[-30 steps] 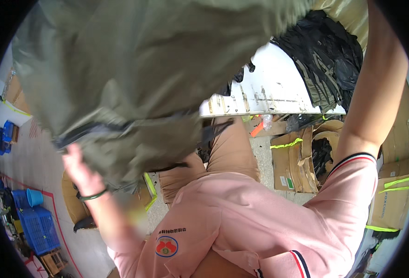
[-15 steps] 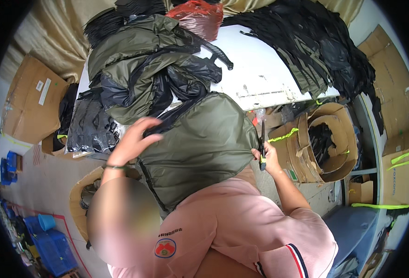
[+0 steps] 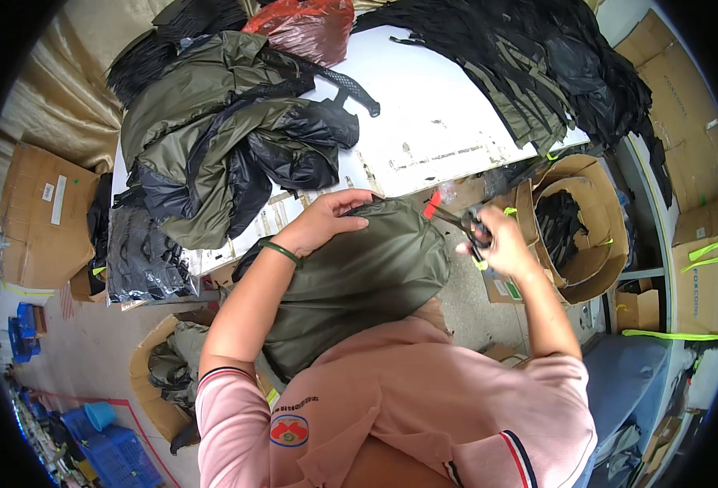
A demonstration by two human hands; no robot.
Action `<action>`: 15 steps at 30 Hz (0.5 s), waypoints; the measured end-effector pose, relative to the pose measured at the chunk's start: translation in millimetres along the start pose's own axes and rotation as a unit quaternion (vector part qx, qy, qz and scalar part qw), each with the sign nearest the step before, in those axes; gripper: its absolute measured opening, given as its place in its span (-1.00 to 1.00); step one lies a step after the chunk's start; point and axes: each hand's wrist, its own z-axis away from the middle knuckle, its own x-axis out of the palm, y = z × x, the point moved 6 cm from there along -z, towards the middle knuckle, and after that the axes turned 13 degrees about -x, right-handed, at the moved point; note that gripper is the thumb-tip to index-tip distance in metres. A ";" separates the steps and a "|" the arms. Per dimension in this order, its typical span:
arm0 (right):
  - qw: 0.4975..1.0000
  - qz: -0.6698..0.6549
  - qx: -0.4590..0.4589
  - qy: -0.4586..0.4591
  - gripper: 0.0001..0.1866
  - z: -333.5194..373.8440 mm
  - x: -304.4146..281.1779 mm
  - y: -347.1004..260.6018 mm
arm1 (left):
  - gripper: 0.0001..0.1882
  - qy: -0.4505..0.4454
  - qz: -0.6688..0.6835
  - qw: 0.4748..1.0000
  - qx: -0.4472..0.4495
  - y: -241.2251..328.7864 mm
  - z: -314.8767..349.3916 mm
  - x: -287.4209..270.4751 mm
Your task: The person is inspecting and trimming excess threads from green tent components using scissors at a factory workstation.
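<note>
Across my lap lies an olive-green fabric piece [image 3: 351, 272] of thin, shiny cloth, its upper part against the white table's front edge. My left hand [image 3: 331, 221] pinches the far edge of this cloth between thumb and fingers. To the right of the cloth, my right hand [image 3: 499, 241] is closed round a pair of dark-handled scissors [image 3: 454, 218]. The blades point left, close to the cloth's far right edge but seemingly apart from it. A small red piece [image 3: 432, 205] shows at the scissor tips; whether it touches them I cannot tell.
On the white table [image 3: 408, 114] lie a heap of olive and black fabric [image 3: 229, 138], a red plastic bag [image 3: 306, 31] and black strips [image 3: 489, 65]. An open carton [image 3: 530, 244] with black pieces stands at right. Another carton [image 3: 143, 366] stands on the floor at left.
My left hand has moved right from above the cloth and now grips its far edge. My right hand has let go of the cloth's right edge and swung the scissors leftward.
</note>
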 end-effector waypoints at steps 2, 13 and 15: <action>0.995 0.050 -0.081 -0.034 -0.47 -33.8 -14.8 -10.7 | -0.53 -0.024 0.030 0.999 0.006 -0.1 3.9 7.4; 0.957 0.083 -0.160 -0.227 -0.52 -101.8 -7.3 -26.4 | -0.57 -0.033 0.022 0.999 0.011 -4.2 11.3 14.8; 0.958 0.075 -0.175 -0.216 -0.48 -103.6 -5.2 -28.8 | -0.59 -0.035 0.033 0.999 0.014 -5.1 11.5 14.6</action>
